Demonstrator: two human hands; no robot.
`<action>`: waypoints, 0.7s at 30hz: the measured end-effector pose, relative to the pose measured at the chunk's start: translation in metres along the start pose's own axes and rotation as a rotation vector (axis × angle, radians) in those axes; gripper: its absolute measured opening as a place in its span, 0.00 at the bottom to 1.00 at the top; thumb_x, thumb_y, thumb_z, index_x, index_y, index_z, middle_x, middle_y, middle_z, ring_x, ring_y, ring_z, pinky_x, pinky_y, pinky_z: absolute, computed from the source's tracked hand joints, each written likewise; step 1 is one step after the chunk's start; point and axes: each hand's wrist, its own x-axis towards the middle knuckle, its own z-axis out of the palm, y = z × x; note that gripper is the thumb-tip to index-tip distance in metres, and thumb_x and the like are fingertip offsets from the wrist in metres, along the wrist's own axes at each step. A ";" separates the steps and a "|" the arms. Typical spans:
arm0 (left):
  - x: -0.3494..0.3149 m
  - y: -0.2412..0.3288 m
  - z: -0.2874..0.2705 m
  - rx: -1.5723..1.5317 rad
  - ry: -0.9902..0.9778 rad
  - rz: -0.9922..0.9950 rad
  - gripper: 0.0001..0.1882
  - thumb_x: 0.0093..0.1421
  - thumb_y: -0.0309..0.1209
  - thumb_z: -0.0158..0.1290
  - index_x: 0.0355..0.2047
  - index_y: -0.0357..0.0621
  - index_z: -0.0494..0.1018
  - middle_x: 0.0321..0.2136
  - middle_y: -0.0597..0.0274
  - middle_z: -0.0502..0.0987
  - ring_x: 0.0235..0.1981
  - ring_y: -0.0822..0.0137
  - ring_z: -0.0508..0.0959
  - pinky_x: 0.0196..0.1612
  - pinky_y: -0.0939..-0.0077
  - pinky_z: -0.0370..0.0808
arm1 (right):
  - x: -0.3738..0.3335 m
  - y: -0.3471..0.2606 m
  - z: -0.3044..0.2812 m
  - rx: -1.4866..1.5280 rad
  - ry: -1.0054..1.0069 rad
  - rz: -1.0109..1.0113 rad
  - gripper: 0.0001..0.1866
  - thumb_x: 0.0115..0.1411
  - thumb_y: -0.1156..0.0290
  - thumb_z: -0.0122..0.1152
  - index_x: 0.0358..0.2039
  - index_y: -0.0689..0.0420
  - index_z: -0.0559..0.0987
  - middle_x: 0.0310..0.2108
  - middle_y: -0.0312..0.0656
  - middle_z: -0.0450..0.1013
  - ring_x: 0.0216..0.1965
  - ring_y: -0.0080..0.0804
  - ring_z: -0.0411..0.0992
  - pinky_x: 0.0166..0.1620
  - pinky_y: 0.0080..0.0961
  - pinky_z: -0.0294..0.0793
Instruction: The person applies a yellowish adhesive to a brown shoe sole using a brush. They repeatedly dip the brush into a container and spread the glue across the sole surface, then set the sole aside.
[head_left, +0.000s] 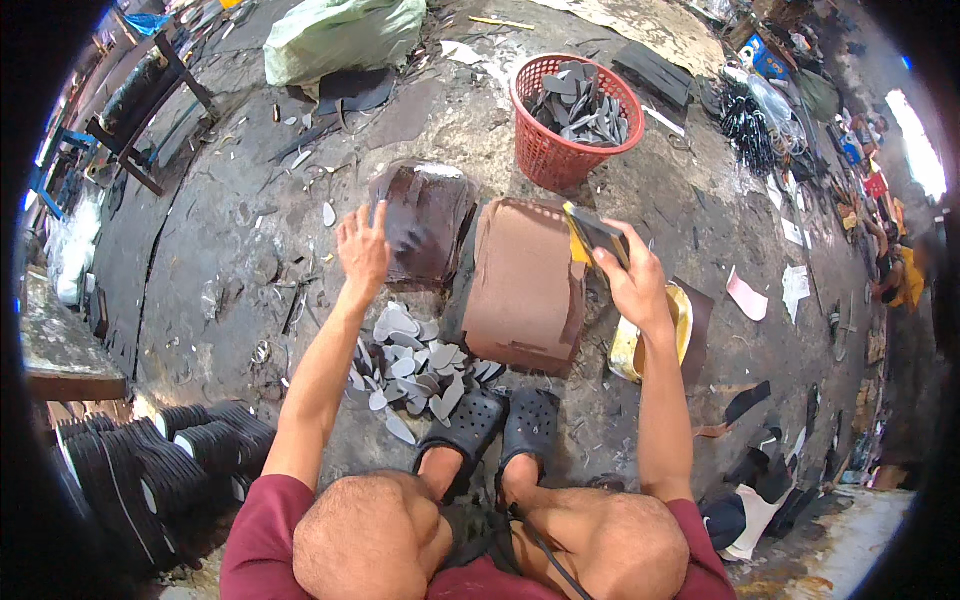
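My left hand is open, fingers spread, over the left edge of a stack of glossy dark brown sheets. Whether it touches them I cannot tell. In my right hand is a flat dark block with a yellow-smeared edge, held at the upper right corner of a matt brown sheet stack. A yellow-coated container sits beneath my right wrist, partly hidden. Grey teardrop-shaped cut pieces are heaped between my left forearm and my dark clogs.
A red plastic basket full of grey pieces stands beyond the stacks. Black sole-shaped pieces are piled at the lower left. A pale green sack lies at the far side. Scraps litter the floor, and a person in yellow shows at far right.
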 end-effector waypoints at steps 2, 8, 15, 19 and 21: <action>-0.021 0.031 -0.025 -0.098 0.197 0.087 0.36 0.52 0.31 0.62 0.63 0.53 0.69 0.62 0.53 0.68 0.64 0.48 0.65 0.64 0.47 0.62 | 0.020 0.001 0.012 -0.043 -0.087 -0.008 0.21 0.65 0.62 0.57 0.59 0.44 0.73 0.47 0.53 0.79 0.52 0.57 0.75 0.51 0.46 0.73; -0.132 0.180 -0.077 -0.512 -0.124 0.679 0.29 0.51 0.27 0.55 0.57 0.38 0.72 0.59 0.53 0.74 0.66 0.52 0.69 0.72 0.55 0.61 | 0.034 0.025 0.090 -0.675 0.072 -0.333 0.21 0.62 0.68 0.56 0.57 0.48 0.76 0.48 0.43 0.78 0.47 0.46 0.78 0.49 0.44 0.76; -0.145 0.168 -0.052 -0.570 -0.134 0.649 0.31 0.53 0.25 0.53 0.60 0.37 0.70 0.65 0.52 0.69 0.70 0.55 0.65 0.73 0.59 0.60 | 0.009 -0.016 0.071 -0.440 -0.045 0.137 0.23 0.59 0.58 0.59 0.52 0.54 0.79 0.42 0.55 0.81 0.46 0.56 0.79 0.48 0.54 0.78; -0.143 0.170 -0.050 -0.640 -0.148 0.647 0.32 0.51 0.22 0.53 0.60 0.37 0.70 0.66 0.52 0.68 0.70 0.54 0.64 0.73 0.58 0.60 | 0.043 0.019 0.061 -0.503 0.036 0.364 0.22 0.63 0.58 0.57 0.54 0.57 0.75 0.44 0.60 0.80 0.48 0.60 0.79 0.49 0.56 0.77; -0.142 0.169 -0.052 -0.641 -0.174 0.639 0.33 0.51 0.21 0.53 0.61 0.37 0.70 0.66 0.52 0.68 0.70 0.54 0.64 0.73 0.58 0.59 | 0.045 0.007 0.081 -0.491 -0.016 0.294 0.22 0.63 0.61 0.56 0.54 0.59 0.74 0.43 0.62 0.79 0.47 0.64 0.78 0.51 0.57 0.76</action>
